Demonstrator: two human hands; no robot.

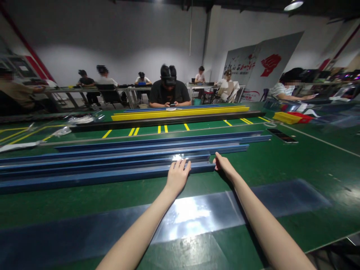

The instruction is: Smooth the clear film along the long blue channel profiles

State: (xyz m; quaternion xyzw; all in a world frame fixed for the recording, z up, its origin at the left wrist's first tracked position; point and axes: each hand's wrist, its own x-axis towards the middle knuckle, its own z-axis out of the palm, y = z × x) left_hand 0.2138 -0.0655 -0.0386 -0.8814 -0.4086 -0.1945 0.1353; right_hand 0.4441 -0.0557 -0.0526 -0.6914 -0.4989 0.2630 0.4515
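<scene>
On the green table (295,165), past the clear plastic strip (194,213), we are resting our left hand (179,174), fingers slightly spread, over the nearest blue channel (112,178), and our right hand (222,164) is touching its right end; whether it is pinching, we cannot tell. Other blue channels (230,149) are lying close behind, so by pushing unevenly we are perhaps risking knocking them askew.

The work surface (281,165) is green, marked with single and paired yellow stripes (186,127). The front channel profiles (112,177) are uniformly blue. Farther back are one black rail (174,121) and one yellow rail (197,111). The flat sheet (84,228) is blue-grey, whitish at mid-length. One yellow bin (286,117) adjoins one red bin (303,118).
</scene>
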